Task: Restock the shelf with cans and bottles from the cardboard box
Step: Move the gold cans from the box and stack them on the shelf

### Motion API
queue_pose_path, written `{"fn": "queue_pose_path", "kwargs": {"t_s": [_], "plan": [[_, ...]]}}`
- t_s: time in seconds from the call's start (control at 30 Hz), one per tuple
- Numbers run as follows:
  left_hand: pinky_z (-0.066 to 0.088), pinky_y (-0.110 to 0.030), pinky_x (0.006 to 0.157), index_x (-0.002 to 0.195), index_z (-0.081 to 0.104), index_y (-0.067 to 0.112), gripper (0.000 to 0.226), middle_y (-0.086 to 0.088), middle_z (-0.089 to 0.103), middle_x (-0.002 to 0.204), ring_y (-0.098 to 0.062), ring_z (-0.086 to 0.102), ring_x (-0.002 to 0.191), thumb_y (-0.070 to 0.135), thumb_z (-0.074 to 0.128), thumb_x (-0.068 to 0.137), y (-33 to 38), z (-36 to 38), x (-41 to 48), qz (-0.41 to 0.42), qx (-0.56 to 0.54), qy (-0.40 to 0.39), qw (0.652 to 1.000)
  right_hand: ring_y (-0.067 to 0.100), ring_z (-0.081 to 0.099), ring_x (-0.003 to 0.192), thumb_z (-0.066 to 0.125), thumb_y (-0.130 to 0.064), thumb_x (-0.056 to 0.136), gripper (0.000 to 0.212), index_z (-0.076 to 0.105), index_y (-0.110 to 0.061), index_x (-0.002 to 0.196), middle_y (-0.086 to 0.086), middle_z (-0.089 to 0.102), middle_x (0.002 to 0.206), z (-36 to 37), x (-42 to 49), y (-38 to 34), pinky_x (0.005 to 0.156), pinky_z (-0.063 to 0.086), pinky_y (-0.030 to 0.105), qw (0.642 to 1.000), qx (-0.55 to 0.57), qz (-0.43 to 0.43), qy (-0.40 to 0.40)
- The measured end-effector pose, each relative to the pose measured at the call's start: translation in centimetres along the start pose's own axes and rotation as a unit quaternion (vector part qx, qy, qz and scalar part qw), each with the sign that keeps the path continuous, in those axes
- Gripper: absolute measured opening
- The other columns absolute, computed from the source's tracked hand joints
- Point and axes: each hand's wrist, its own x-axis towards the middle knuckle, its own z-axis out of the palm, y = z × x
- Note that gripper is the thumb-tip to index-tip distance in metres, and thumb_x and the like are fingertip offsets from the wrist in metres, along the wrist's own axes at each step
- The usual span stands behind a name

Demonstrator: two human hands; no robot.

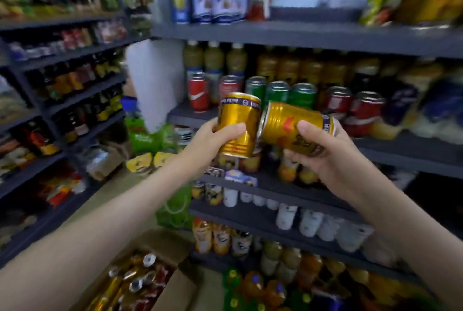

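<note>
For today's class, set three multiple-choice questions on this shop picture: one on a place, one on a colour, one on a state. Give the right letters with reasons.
1. Where is the cardboard box?
A. On the top shelf
B. Low down, beneath the left forearm
C. On a middle shelf

2. What colour are the left-hand can and the right-hand can?
A. Red
B. Green
C. Gold

3. How does the right hand hold its can?
A. Upright
B. Tilted almost onto its side
C. Crushed flat

Answers:
1 B: it sits open at the bottom of the view, under that arm.
2 C: both bodies are gold.
3 B: its end faces sideways towards the nearly upright can gripped by the left hand.
</note>
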Motion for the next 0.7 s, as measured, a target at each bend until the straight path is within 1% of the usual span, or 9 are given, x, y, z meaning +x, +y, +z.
{"fn": "queue_pose_path", "kwargs": {"t_s": [0.07, 0.13, 0.2, 0.3, 0.4, 0.47, 0.53, 0.6, 0.7], "plan": [[0.053, -0.022, 0.059, 0.094, 0.062, 0.012, 0.037, 0.003, 0.071, 0.074, -0.01, 0.067, 0.066, 0.034, 0.069, 0.064, 0.8, 6.7, 1.8, 0.01, -0.03, -0.036, 0.999, 0.017, 0.071, 0.091, 0.071, -0.019, 0.066, 0.067, 0.044, -0.016, 0.127, 0.006, 0.059, 0.121, -4.6, -2.2, -3.6, 0.067, 0.058, 0.03, 0.999, 0.026, -0.023, 0.034], [0.054, -0.022, 0.062, 0.096, 0.064, 0.011, 0.042, 0.0, 0.072, 0.08, -0.012, 0.068, 0.07, 0.037, 0.068, 0.063, 1.6, 12.9, 3.3, 0.014, -0.061, -0.068, 0.996, 0.02, 0.07, 0.097, 0.073, -0.022, 0.064, 0.075, 0.042, -0.014, 0.132, 0.007, 0.056, 0.127, -8.5, -4.1, -6.8, 0.07, 0.058, 0.031, 0.994, 0.058, -0.055, 0.07], [0.056, -0.027, 0.072, 0.099, 0.066, 0.011, 0.041, -0.005, 0.073, 0.089, -0.016, 0.07, 0.08, 0.038, 0.067, 0.068, 2.8, 18.2, 4.7, 0.018, -0.099, -0.097, 0.99, 0.024, 0.066, 0.105, 0.074, -0.023, 0.065, 0.08, 0.04, -0.011, 0.136, 0.01, 0.054, 0.132, -11.4, -5.5, -9.7, 0.07, 0.058, 0.031, 0.987, 0.091, -0.096, 0.092], [0.053, -0.036, 0.089, 0.105, 0.065, 0.012, 0.044, -0.009, 0.072, 0.1, -0.022, 0.068, 0.092, 0.042, 0.064, 0.073, 4.8, 24.2, 6.1, 0.028, -0.129, -0.122, 0.984, 0.025, 0.062, 0.109, 0.072, -0.021, 0.066, 0.072, 0.039, -0.013, 0.13, 0.01, 0.051, 0.131, -14.0, -6.5, -13.5, 0.071, 0.058, 0.033, 0.973, 0.134, -0.151, 0.112], [0.052, -0.036, 0.09, 0.112, 0.062, 0.01, 0.046, -0.011, 0.069, 0.104, -0.023, 0.066, 0.095, 0.041, 0.059, 0.077, 7.2, 27.9, 7.4, 0.04, -0.142, -0.123, 0.981, 0.022, 0.064, 0.106, 0.072, -0.019, 0.067, 0.061, 0.037, -0.019, 0.117, 0.007, 0.051, 0.127, -15.5, -6.8, -16.4, 0.076, 0.058, 0.036, 0.965, 0.143, -0.196, 0.098], [0.051, -0.037, 0.093, 0.12, 0.058, 0.01, 0.053, -0.014, 0.067, 0.111, -0.026, 0.064, 0.1, 0.041, 0.058, 0.077, 8.7, 29.5, 8.4, 0.051, -0.142, -0.117, 0.982, 0.02, 0.064, 0.105, 0.071, -0.018, 0.068, 0.06, 0.035, -0.019, 0.115, 0.005, 0.05, 0.124, -16.1, -6.8, -18.0, 0.079, 0.058, 0.036, 0.963, 0.126, -0.217, 0.093], [0.049, -0.041, 0.097, 0.126, 0.054, 0.008, 0.059, -0.018, 0.065, 0.119, -0.03, 0.063, 0.106, 0.041, 0.06, 0.077, 9.8, 30.5, 9.4, 0.06, -0.142, -0.115, 0.981, 0.014, 0.068, 0.095, 0.072, -0.018, 0.069, 0.061, 0.032, -0.02, 0.115, 0.003, 0.051, 0.12, -16.5, -6.5, -19.1, 0.082, 0.057, 0.035, 0.96, 0.093, -0.243, 0.108], [0.051, -0.043, 0.095, 0.128, 0.053, 0.008, 0.06, -0.017, 0.065, 0.12, -0.03, 0.064, 0.108, 0.04, 0.062, 0.078, 10.5, 31.3, 10.3, 0.076, -0.125, -0.119, 0.982, 0.007, 0.07, 0.086, 0.073, -0.016, 0.075, 0.059, 0.03, -0.021, 0.116, 0.002, 0.051, 0.115, -16.6, -5.8, -19.9, 0.08, 0.057, 0.032, 0.95, 0.065, -0.274, 0.132], [0.053, -0.04, 0.091, 0.129, 0.053, 0.01, 0.061, -0.013, 0.067, 0.117, -0.026, 0.066, 0.105, 0.041, 0.068, 0.078, 11.4, 32.4, 11.5, 0.089, -0.096, -0.137, 0.982, 0.016, 0.067, 0.098, 0.074, -0.015, 0.076, 0.058, 0.03, -0.021, 0.114, 0.006, 0.051, 0.117, -16.7, -4.2, -21.2, 0.08, 0.058, 0.033, 0.939, 0.044, -0.31, 0.139]]}}
